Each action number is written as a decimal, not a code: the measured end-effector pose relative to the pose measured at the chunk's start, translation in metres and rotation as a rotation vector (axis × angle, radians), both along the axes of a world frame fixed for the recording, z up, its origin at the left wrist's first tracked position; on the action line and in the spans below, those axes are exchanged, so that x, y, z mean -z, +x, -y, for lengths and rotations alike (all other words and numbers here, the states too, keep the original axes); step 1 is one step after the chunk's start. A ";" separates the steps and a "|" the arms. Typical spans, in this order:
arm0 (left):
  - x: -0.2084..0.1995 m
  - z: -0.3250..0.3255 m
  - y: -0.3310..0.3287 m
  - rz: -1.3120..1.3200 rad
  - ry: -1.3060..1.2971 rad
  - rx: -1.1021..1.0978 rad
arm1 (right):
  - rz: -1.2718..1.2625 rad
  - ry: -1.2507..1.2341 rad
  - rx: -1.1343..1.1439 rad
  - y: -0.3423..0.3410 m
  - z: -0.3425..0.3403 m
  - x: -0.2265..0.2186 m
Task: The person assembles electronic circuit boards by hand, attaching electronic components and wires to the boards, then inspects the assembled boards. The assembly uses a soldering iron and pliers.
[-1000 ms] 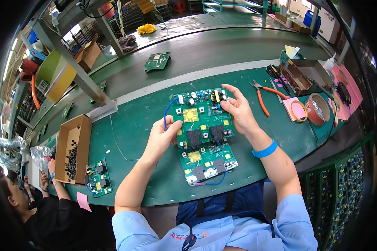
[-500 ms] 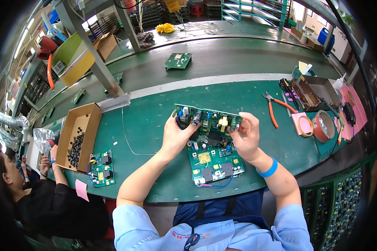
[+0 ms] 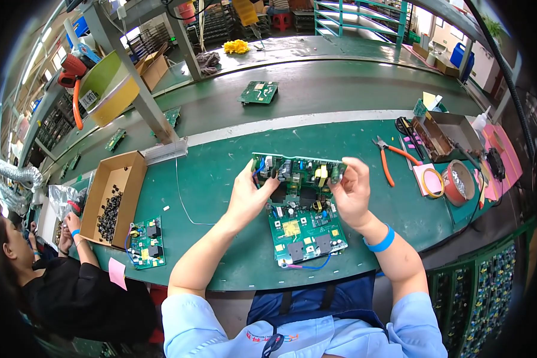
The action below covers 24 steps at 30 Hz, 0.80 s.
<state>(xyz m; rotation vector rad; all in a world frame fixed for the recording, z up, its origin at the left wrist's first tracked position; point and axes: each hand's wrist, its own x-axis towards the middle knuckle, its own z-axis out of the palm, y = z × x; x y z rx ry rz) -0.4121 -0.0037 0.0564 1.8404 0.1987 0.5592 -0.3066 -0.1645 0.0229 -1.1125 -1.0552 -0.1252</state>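
On the green bench, both hands grip the circuit board's raised far edge.

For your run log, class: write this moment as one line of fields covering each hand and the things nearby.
left hand: grips circuit board left edge | right hand: grips right edge | board: far edge tilted up off green bench | nearby: orange pliers, tape roll

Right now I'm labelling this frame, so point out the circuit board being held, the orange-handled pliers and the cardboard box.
circuit board [image 3: 304, 230], head view, on its green middle.
orange-handled pliers [image 3: 388, 167], head view, on a handle.
cardboard box [image 3: 128, 173], head view, on its inner wall.
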 end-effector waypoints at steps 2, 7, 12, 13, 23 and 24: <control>-0.007 -0.004 -0.004 -0.009 0.064 0.014 | -0.194 -0.001 -0.099 0.002 0.003 -0.014; -0.025 -0.005 -0.021 -0.239 -0.146 0.265 | -0.582 -0.229 -0.344 0.019 0.014 -0.033; -0.001 -0.004 -0.038 -0.552 -0.440 0.421 | -0.257 -0.863 -0.215 0.029 0.026 -0.041; 0.004 -0.002 -0.041 -0.559 -0.474 0.397 | -0.107 -0.908 -0.161 0.030 0.026 -0.035; 0.002 0.001 -0.047 -0.797 -0.114 0.254 | -0.031 -1.234 -0.203 0.031 0.026 -0.042; -0.004 0.002 -0.047 -0.840 0.004 0.258 | -0.038 -1.239 -0.207 0.033 0.027 -0.042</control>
